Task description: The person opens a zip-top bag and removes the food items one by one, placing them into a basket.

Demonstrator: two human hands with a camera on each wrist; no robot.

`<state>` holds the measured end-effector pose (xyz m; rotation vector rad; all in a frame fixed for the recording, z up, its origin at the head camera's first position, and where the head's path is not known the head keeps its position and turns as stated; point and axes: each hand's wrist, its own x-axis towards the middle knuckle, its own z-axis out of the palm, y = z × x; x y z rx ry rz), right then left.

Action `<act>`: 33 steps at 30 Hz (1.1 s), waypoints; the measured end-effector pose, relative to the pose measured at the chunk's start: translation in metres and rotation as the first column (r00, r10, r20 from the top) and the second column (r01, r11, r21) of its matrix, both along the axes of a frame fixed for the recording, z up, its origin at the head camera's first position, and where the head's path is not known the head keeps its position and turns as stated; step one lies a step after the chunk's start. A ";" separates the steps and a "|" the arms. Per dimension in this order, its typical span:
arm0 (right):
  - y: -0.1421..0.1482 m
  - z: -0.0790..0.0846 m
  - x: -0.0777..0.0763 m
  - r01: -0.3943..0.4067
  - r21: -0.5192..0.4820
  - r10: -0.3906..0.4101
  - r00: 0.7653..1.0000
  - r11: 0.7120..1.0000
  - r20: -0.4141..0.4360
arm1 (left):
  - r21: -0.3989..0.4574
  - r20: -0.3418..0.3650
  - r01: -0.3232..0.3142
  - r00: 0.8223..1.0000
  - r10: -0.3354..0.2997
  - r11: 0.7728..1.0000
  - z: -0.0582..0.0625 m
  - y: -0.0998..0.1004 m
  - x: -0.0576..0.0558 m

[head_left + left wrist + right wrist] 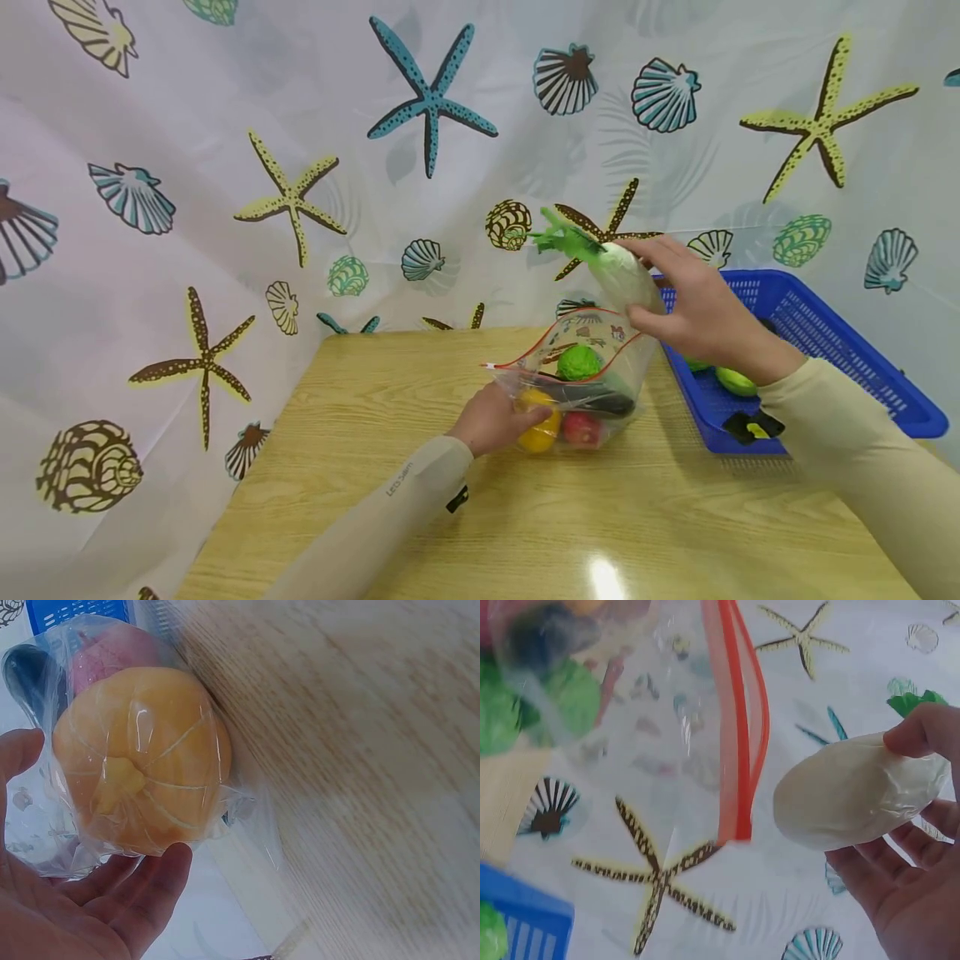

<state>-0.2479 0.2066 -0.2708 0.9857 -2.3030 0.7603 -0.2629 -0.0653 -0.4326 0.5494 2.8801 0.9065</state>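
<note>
My right hand grips a white radish with green leaves, tilted over the mouth of a clear zip bag. In the right wrist view, thumb and fingers wrap the radish, its blunt end close to the bag's red zip edge. The bag's mouth stands open. My left hand holds the bag's left side, thumb in front, fingers curved around a yellow-orange pumpkin through the plastic. Also inside are a red fruit, a long dark vegetable and a green leafy ball.
A blue slotted basket stands right of the bag, partly hidden by my right forearm, with green produce in it. The wooden table reaches back to a white curtain printed with shells and starfish.
</note>
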 end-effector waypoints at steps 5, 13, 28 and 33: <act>0.034 0.001 -0.001 0.117 0.057 -0.122 0.989 0.991 0.088 | -0.001 0.011 -0.010 1.000 0.010 1.000 0.001 0.000 0.000; 0.090 -0.016 -0.005 0.307 0.315 -0.395 0.877 0.898 0.273 | -0.023 0.019 -0.016 1.000 0.016 1.000 -0.001 0.001 0.000; 0.184 -0.073 -0.013 0.235 0.518 -0.476 0.783 0.822 0.400 | -0.021 0.018 -0.025 1.000 0.025 0.999 0.001 0.001 0.001; 0.202 -0.086 -0.012 0.226 0.541 -0.498 0.751 0.810 0.433 | -0.030 0.030 -0.032 0.999 0.033 0.999 0.002 0.002 0.002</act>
